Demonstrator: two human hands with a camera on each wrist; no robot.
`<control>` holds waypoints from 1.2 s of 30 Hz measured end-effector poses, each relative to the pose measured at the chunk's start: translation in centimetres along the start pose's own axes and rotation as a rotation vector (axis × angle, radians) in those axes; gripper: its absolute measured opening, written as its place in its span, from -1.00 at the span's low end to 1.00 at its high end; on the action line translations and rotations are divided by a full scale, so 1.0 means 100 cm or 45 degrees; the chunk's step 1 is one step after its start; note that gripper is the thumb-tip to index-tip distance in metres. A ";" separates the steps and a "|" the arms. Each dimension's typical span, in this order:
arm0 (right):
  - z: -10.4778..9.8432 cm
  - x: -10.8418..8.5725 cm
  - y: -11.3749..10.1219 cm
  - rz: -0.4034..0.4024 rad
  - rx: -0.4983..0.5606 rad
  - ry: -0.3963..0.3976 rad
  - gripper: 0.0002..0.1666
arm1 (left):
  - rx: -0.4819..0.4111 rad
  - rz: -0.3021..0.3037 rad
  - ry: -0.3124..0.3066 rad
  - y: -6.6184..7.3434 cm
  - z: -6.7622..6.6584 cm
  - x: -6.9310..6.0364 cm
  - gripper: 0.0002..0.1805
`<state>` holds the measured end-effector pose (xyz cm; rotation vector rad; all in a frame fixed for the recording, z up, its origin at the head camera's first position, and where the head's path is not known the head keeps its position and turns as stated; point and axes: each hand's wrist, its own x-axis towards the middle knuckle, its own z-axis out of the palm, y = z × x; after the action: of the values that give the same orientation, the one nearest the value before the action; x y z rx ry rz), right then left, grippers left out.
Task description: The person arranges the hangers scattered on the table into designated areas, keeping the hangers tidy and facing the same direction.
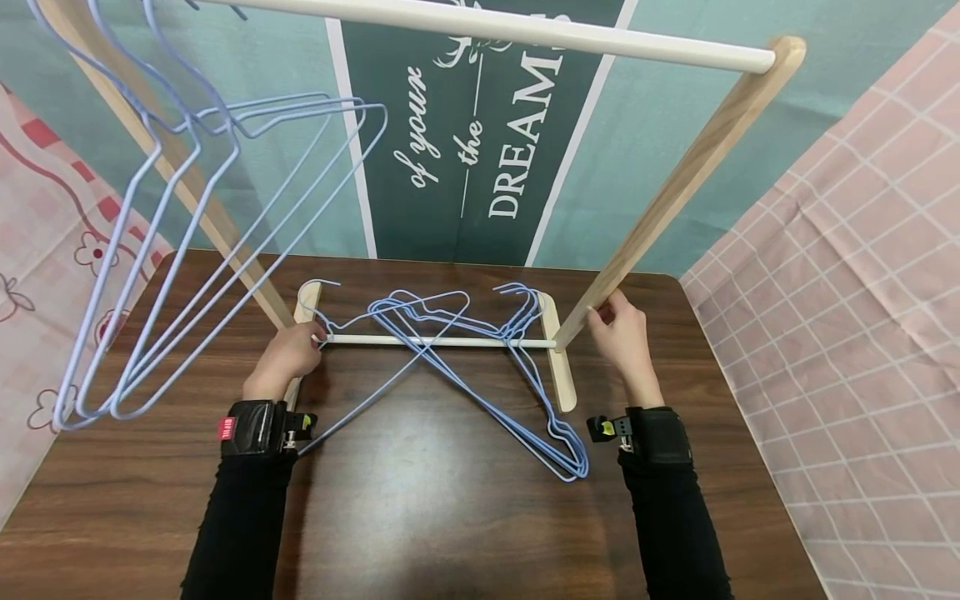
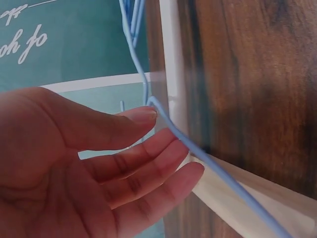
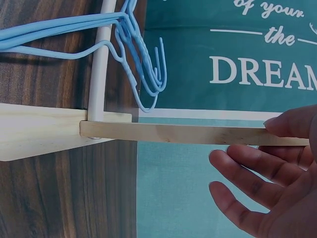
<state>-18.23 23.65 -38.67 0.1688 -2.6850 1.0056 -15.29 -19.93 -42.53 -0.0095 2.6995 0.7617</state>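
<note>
My left hand (image 1: 288,358) is at the left end of the low white bar (image 1: 390,340). In the left wrist view, its thumb and index finger (image 2: 166,124) pinch a thin blue hanger (image 2: 218,171) near the neck, the other fingers loosely bent. More blue hangers (image 1: 480,400) lie tangled across the bar, their hooks towards the back. On the right, my right hand (image 1: 624,342) holds the wooden post (image 1: 675,183) low down. Its thumb is on one side of the post (image 3: 198,134) and the index finger on the other, in the right wrist view.
Three blue hangers (image 1: 217,200) hang at the upper left of the rack, by the left post (image 1: 217,221). A white top rail (image 1: 525,29) spans above. Wooden feet (image 1: 558,358) stand on the brown table (image 1: 450,533); a printed cloth (image 1: 637,108) hangs behind.
</note>
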 end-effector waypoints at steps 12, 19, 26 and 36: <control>0.002 0.001 -0.001 -0.006 0.009 0.004 -0.84 | 0.020 0.007 0.039 -0.008 0.007 0.007 -0.61; 0.002 0.001 -0.001 -0.014 0.018 0.006 -0.85 | 0.034 0.026 0.075 -0.010 0.010 0.008 -0.62; 0.001 0.000 -0.001 -0.010 0.020 0.004 -0.83 | 0.035 0.032 0.090 -0.010 0.011 0.007 -0.61; 0.000 -0.001 -0.001 -0.009 0.012 0.003 -0.83 | 0.021 0.005 0.051 -0.006 0.008 0.005 -0.62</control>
<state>-18.14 23.51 -38.63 0.1789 -2.6758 1.0159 -15.43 -20.03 -43.66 -0.0155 2.7438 0.7486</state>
